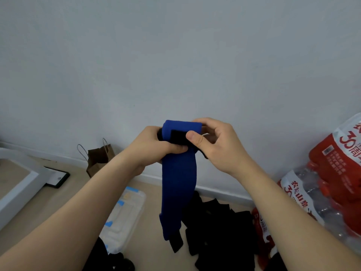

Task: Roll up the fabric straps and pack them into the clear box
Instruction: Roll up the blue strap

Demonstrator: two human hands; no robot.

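I hold a blue fabric strap [178, 182] up in front of the wall, its top end wound into a roll with a black patch on it. My left hand [156, 147] grips the roll from the left, fingers curled under it. My right hand [213, 141] pinches the roll's right end, thumb on the black patch. The strap's loose tail hangs down to a black tab at the bottom. Below it on the floor lies a pile of black straps [216, 231]. The clear box [125, 218], with blue clips, sits on the floor to the left of the pile.
A brown paper bag [98, 159] stands by the baseboard. A white frame [19, 184] and a black-edged board [57, 178] lie at left. Shrink-wrapped packs of water bottles with red labels [332, 182] are stacked at right. More black fabric [109, 259] lies near the bottom edge.
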